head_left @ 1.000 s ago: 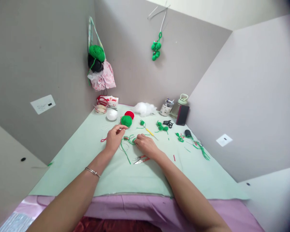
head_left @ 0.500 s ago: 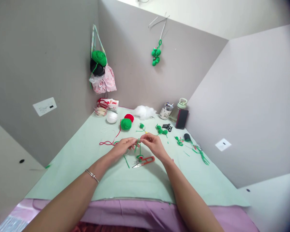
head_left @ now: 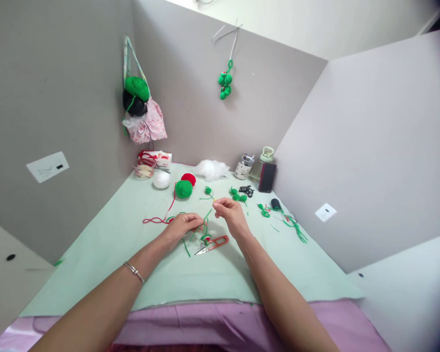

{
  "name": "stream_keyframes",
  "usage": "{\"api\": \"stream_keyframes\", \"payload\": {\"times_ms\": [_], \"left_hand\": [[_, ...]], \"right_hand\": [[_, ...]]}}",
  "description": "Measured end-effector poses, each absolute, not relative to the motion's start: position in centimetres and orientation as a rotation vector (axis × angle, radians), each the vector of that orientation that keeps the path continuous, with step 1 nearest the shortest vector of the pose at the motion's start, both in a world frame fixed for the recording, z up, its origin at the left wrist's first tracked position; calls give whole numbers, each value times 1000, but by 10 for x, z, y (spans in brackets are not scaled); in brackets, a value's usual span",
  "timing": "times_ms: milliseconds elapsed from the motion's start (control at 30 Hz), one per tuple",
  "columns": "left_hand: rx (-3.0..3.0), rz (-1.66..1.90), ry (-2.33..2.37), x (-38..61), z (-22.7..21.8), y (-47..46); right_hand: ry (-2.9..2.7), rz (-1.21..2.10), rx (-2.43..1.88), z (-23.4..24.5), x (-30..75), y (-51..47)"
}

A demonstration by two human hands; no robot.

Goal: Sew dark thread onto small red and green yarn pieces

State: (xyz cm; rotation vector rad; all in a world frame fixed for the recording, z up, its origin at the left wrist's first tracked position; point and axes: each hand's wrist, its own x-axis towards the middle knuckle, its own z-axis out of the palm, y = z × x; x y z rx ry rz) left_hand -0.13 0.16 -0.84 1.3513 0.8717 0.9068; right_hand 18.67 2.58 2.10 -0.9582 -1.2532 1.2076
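Note:
My left hand [head_left: 185,229] is closed, thumb and fingers pinching green yarn [head_left: 208,214] above the table. A short strand of it runs straight up to the fingertips of my right hand [head_left: 230,214], which is closed in a pinch at its end. From the left fingers green yarn hangs down to a small green, red and white crocheted piece [head_left: 206,239]. Just below my hands lie thread snips [head_left: 218,242] with an orange handle, blades pointing left. A small yellow object [head_left: 214,200] shows by my right fingertips, partly hidden.
Behind my hands sit green [head_left: 183,188], red [head_left: 188,179] and white [head_left: 162,179] yarn balls and white stuffing [head_left: 210,169]. Small green balls [head_left: 238,195], a dark phone [head_left: 267,178], a bottle [head_left: 258,168] and yarn scraps [head_left: 296,230] lie right. Grey partitions [head_left: 205,117] enclose the table.
My hands were together at the yarn; now they are apart, the right one farther up and the left one lower, with a strand stretched between. The whole view has shifted slightly.

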Motion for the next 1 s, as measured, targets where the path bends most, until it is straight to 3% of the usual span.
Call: {"api": "stream_keyframes", "payload": {"times_ms": [200,667,1000], "left_hand": [[1412,855,918,0,-5,0],[1404,883,968,-3,-6,0],[1057,1473,1135,-28,-1,19]], "right_hand": [[-1209,1108,-995,26,190,25],[-1180,1440,-909,20,191,30],[-995,1102,-923,43,244,44]]}}
